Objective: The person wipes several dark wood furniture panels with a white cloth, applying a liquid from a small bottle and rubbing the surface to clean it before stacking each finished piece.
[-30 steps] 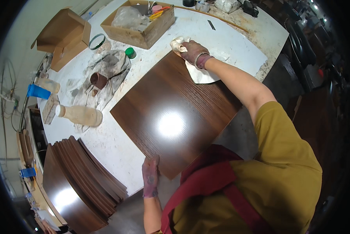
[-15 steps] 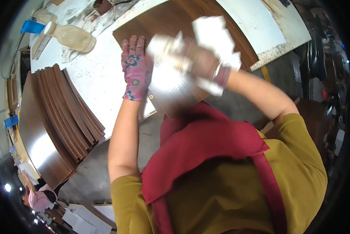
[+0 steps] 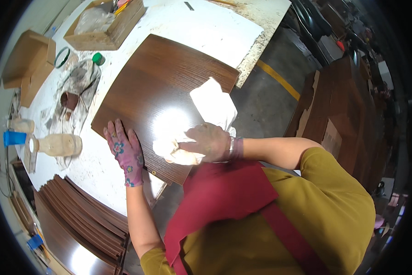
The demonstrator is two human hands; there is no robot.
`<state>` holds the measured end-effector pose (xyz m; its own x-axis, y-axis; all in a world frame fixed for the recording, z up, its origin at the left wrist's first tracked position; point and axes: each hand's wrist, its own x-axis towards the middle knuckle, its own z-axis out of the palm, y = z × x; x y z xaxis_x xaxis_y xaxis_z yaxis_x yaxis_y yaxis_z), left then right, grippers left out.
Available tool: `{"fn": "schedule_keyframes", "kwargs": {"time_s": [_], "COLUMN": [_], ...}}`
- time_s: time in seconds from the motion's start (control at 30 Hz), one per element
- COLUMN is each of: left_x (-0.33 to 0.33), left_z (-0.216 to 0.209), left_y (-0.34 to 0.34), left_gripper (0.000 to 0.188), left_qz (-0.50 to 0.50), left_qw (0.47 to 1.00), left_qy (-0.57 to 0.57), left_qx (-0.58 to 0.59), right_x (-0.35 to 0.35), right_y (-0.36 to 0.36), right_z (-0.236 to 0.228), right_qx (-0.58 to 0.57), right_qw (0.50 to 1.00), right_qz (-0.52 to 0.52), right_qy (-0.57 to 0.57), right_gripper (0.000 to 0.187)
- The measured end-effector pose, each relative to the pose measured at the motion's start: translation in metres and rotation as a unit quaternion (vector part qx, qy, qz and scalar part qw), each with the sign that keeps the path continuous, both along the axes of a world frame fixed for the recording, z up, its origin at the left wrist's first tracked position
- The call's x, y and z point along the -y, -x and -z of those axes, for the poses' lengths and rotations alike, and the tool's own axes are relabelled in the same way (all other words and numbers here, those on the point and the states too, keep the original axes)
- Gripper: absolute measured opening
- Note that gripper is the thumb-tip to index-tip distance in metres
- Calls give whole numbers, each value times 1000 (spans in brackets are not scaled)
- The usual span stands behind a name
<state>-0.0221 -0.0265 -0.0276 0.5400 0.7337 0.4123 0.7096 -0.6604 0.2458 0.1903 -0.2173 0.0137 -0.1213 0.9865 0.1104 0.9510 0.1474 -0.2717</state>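
At 10 o'clock from the big brown board point(image 3: 160, 73), an empty cardboard box point(image 3: 29, 57) stands with its lid up. Between 8 and 9 o'clock are a blue cup point(image 3: 14, 138) and, to its right, a pale bottle point(image 3: 59, 145) lying on its side. A stack of brown boards point(image 3: 61, 229) sits at 7 o'clock. At 9 o'clock a small brown pot point(image 3: 70, 101) lies on a dirty grey cloth point(image 3: 83, 79). A jar with a green lid point(image 3: 97, 57) is at 10 o'clock, and a box of bits and bobs point(image 3: 123, 30) is near 11.

The left hand point(image 3: 125, 153), in a pink flowery glove, is on the board's edge between 7 and 8 o'clock. Its fingers are out straight and a bit apart, with nothing squeezed in them. The brown board lies flat on the white table point(image 3: 206, 27), with its bottom corner poking past the table's edge. At 4 o'clock the right hand point(image 3: 209, 141) is curled around a bunched white cloth point(image 3: 215, 103), pushing it onto the board; a loose end spreads up toward 2. At 3 o'clock, farther off, stands a dark brown pile point(image 3: 341, 114).
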Motion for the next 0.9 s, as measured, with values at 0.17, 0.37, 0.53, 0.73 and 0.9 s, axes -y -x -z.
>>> {"fn": "schedule_keyframes", "kwargs": {"time_s": [0.17, 0.37, 0.53, 0.73, 0.9], "left_x": [-1, -21, -64, -88, -89], "left_z": [-7, -33, -42, -8, -9], "left_y": [4, -32, -122, -194, -200], "left_gripper": [45, 49, 53, 53, 55], "left_qz": [-7, 46, 48, -24, -31], "left_qw": [1000, 997, 997, 992, 990], "left_qy": [7, -4, -35, -32, -37], "left_qx": [-20, -58, -51, -118, -135], "right_x": [19, 100, 20, 11, 9], "right_y": [-155, -363, -251, -171, -164], "right_z": [-14, 22, -98, -33, -14], "right_qx": [-320, -407, -303, -107, -168], "right_qw": [819, 795, 864, 989, 935], "right_qz": [476, 430, 390, 102, 236], "right_qy": [37, -131, 100, 19, -203], "right_gripper": [29, 33, 54, 27, 23]}}
